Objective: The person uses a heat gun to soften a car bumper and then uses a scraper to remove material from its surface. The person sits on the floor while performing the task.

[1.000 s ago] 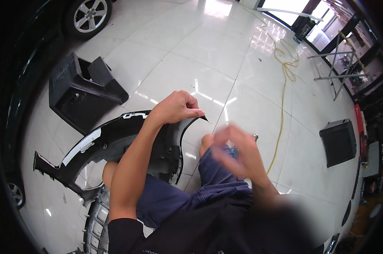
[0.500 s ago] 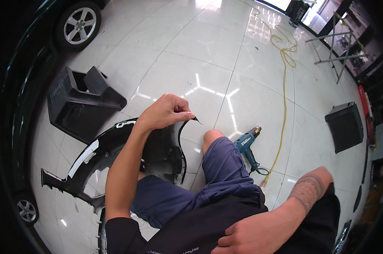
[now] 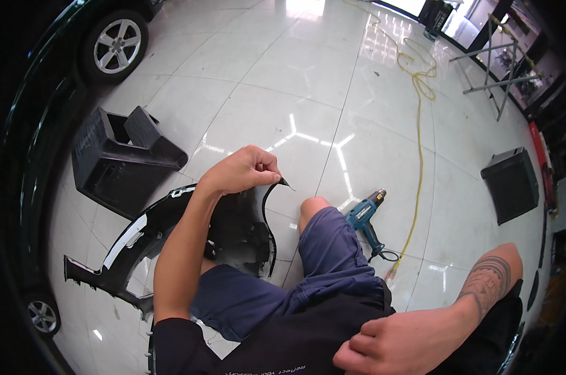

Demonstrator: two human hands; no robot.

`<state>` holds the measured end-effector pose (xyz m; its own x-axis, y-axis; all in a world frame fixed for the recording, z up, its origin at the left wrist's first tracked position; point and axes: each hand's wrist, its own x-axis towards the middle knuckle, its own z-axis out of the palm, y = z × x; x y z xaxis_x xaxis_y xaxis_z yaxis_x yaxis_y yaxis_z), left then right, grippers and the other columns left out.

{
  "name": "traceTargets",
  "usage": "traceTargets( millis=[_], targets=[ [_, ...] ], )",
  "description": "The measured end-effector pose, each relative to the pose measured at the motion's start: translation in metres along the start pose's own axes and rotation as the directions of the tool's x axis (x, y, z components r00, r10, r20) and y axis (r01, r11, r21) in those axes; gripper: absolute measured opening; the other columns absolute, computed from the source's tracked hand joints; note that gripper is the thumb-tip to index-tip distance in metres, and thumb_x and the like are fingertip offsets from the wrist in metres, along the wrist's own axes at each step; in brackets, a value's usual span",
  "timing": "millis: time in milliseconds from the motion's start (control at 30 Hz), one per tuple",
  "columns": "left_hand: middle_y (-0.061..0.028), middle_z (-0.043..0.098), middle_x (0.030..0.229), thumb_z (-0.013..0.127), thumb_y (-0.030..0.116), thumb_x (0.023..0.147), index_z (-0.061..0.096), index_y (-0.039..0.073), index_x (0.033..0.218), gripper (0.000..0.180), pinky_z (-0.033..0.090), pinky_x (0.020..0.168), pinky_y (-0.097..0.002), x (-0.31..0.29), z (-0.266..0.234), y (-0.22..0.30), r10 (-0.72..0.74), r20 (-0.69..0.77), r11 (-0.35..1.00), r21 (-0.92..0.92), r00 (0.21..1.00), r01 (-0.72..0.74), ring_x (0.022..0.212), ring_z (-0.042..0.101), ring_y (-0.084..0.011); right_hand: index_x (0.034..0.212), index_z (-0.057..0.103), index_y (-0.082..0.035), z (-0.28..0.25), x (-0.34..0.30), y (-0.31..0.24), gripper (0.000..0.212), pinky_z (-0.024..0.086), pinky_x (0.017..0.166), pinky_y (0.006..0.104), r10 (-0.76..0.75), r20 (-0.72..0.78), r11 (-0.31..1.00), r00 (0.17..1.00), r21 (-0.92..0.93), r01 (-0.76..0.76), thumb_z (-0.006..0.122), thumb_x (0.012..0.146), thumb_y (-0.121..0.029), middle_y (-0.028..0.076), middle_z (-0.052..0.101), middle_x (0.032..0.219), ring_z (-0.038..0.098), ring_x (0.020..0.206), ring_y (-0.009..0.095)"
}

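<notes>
My left hand (image 3: pixel 248 169) is closed, with thumb and fingertips pinching the dark pointed corner of a curved black car body panel (image 3: pixel 242 225). A thin wisp sticks out past the fingertips. The panel lies on its side by my left leg, its white-edged arch (image 3: pixel 133 234) reaching left behind my forearm. Part of it is hidden by that arm and my thigh. Against my dark shirt, my right hand (image 3: pixel 395 344) is held with curled fingers; whatever may be inside them is hidden. To the right of my knee lies a teal heat gun (image 3: pixel 362 215).
A yellow cord (image 3: pixel 420 162) runs across the tiled floor to the heat gun. Black angular blocks stand at left (image 3: pixel 126 159) and right (image 3: pixel 511 185). A dark car (image 3: pixel 36 112) is along the left side; a folding metal stand (image 3: pixel 498 75) is at the far right.
My left hand has dropped slightly, still pinching the panel's corner. My right forearm and hand have shifted a little to the right.
</notes>
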<state>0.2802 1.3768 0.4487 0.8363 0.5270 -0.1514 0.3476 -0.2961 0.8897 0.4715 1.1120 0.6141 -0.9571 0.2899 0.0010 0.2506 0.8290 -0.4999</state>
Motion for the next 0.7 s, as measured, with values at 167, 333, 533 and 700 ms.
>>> traceTargets(
  millis=[167,333,533,700],
  targets=[
    [-0.0024,0.063,0.070,0.064,0.011,0.075,0.061,-0.001,0.068,0.014,0.036,0.058,-0.0274,0.007,-0.002,0.008,-0.117,0.058,0.989,-0.079,0.991,0.122,0.065,0.047,-0.0085,0.073,0.051,-0.005,-0.006,-0.007,0.002,0.018,0.044,0.049,0.0335,0.166,0.021,0.986,0.986,0.025,-0.166,0.060,0.081,-0.019,0.009,0.050,0.069,0.056,0.057,0.020],
    [-0.0032,0.063,0.069,0.065,0.012,0.073,0.057,0.000,0.064,0.017,0.036,0.058,-0.0281,0.016,-0.002,0.000,-0.134,0.074,0.981,-0.128,0.988,0.143,0.065,0.046,-0.0093,0.075,0.049,-0.007,-0.012,-0.028,0.004,0.018,0.045,0.048,0.0345,0.211,0.033,0.969,0.977,0.128,-0.214,0.059,0.081,-0.020,0.009,0.049,0.069,0.056,0.057,0.021],
    [-0.0026,0.062,0.068,0.067,0.011,0.075,0.059,0.000,0.064,0.017,0.037,0.060,-0.0262,0.006,-0.005,-0.002,-0.193,0.035,0.977,-0.087,0.981,0.195,0.066,0.049,-0.0086,0.082,0.052,-0.005,-0.015,-0.078,0.028,0.017,0.056,0.062,0.0226,0.020,-0.277,0.990,0.961,0.137,0.018,0.054,0.098,-0.011,0.015,0.062,0.083,0.063,0.057,0.016],
    [-0.0004,0.061,0.068,0.069,0.011,0.084,0.067,0.000,0.075,0.015,0.039,0.060,-0.0245,0.015,-0.002,-0.006,-0.043,0.052,0.989,-0.138,0.998,0.050,0.066,0.050,-0.0066,0.112,0.051,0.012,0.052,-0.173,0.041,0.023,0.062,0.057,0.0326,0.258,-0.906,0.803,0.336,0.395,0.447,0.050,0.089,0.008,0.017,0.064,0.071,0.069,0.058,0.024]
  ],
)
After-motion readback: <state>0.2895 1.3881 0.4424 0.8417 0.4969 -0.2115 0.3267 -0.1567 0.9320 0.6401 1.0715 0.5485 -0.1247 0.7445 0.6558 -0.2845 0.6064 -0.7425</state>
